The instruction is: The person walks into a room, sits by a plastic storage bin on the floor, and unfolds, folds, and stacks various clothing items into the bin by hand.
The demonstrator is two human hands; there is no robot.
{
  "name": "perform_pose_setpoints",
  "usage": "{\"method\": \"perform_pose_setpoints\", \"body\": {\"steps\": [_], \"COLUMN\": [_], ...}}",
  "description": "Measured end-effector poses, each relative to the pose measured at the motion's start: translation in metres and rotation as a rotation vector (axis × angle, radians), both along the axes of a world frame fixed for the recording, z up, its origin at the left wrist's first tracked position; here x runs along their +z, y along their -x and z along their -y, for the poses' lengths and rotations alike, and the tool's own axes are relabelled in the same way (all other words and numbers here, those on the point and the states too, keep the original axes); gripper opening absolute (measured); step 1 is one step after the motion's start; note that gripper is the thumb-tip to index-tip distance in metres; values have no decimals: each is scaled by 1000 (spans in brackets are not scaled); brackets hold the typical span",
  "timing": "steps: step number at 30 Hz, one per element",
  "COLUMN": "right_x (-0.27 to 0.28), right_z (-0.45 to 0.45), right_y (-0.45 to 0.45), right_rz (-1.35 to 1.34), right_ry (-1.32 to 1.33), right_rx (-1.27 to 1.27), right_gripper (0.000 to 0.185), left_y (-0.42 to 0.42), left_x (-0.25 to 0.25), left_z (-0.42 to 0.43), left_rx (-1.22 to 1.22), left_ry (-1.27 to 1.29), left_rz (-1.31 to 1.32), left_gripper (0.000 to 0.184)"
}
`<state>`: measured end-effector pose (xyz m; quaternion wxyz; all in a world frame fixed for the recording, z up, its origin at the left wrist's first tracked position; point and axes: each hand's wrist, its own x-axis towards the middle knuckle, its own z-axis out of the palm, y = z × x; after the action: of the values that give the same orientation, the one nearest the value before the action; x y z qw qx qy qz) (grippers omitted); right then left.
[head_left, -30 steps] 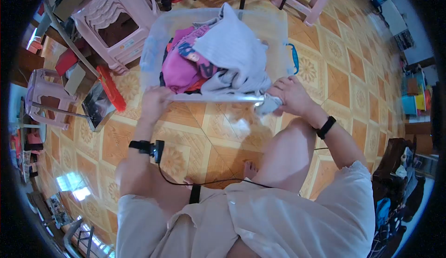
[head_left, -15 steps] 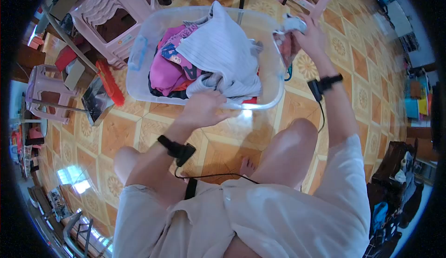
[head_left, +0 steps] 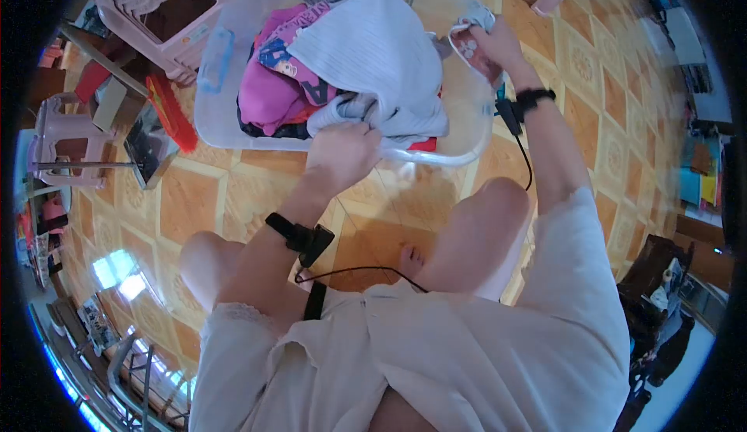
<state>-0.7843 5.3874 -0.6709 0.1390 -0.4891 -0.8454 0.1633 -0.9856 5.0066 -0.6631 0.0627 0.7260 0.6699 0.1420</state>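
Reddish, pale-edged patterned cloth hangs from my right hand, at the right edge of a clear plastic tub, towards its far corner. My fingertips pinch it near its upper end, thumb against fingers, so the rest drops loose and part of its face shows; whether it touches the rim I cannot tell.

My left hand is at the tub's near edge, about midway along. Its fingers are bent and close together, their tips against a light grey ribbed garment. That probably steadies tub and heap together, though I cannot tell if they grip rim or fabric.

Inside, the grey garment lies loosely over the middle, one part peaking towards the far edge. Left of it is a bunched magenta garment with printed lettering. The tub's walls seem to keep this soft pile from spreading.

Around the tub is the patterned tile floor. Beyond its left edge are stacked pink stools and red bristles.
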Motion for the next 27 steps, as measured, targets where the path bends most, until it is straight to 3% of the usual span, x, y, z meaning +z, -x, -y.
{"method": "perform_pose_setpoints", "body": {"steps": [3,5,12,14,16,18,19,20,23,25,27], "right_x": [32,44,33,21,31,38,36,36,37,33,28], "right_z": [61,77,5,-11,25,49,54,55,41,20,9], "right_y": [-14,-14,30,45,56,51,44,38,35,46,68], "right_rz": [25,362,462,455,496,541,564,558,538,362,351], "right_ry": [-28,-220,-83,-313,-310,-618,-660,-673,-614,-178,-199], "right_rx": [1,12,-59,-10,-38,144,194,206,257,41,47], "right_gripper": [75,73,61,57,57,59,78,78,68,55,51], "left_y": [1,2,5,4,4,0,0,-2,-18,-34,-46], "left_x": [2,4,1,0,-3,-4,-2,0,3,-8,-7], "left_z": [4,7,17,18,22,26,27,29,49,63,67], "left_rx": [-27,-34,-36,-14,-28,-20,-14,2,3,10,18], "left_ry": [-61,-59,-49,-41,-30,-17,-8,-18,15,6,-15], "left_rz": [59,67,116,106,152,156,155,153,219,233,277], "left_gripper": [23,22,18,16,19,19,19,19,20,20,18]}}
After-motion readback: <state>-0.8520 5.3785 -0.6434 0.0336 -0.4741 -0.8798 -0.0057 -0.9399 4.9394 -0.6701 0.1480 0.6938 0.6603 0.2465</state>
